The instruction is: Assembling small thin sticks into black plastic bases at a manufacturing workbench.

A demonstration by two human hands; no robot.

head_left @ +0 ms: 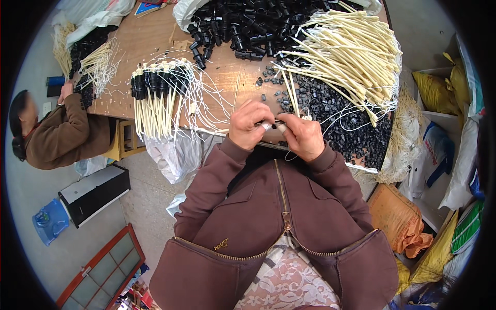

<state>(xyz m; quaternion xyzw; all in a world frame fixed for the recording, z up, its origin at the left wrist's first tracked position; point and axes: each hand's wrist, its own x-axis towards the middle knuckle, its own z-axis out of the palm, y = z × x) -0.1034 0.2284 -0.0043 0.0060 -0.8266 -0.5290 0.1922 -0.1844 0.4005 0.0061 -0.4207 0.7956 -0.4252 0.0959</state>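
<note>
My left hand (250, 124) and my right hand (305, 136) meet fingertip to fingertip at the table's front edge, both closed in a pinch. A small black piece (276, 125) shows between them; its exact shape is mostly hidden by the fingers. Just past my right hand, cream sticks (290, 94) point away from me; whether that hand holds one I cannot tell. Left of my hands stands a bundle of cream sticks with black sockets (161, 85) on their far ends and loose white threads. Small black plastic bits (341, 116) spread beside my right hand.
A large pile of cream sticks (351, 57) lies at the right of the wooden table (150, 39), with black plastic sockets (243, 28) heaped at the back. A co-worker (62, 126) sits at the far left. Sacks (398, 212) crowd the right side.
</note>
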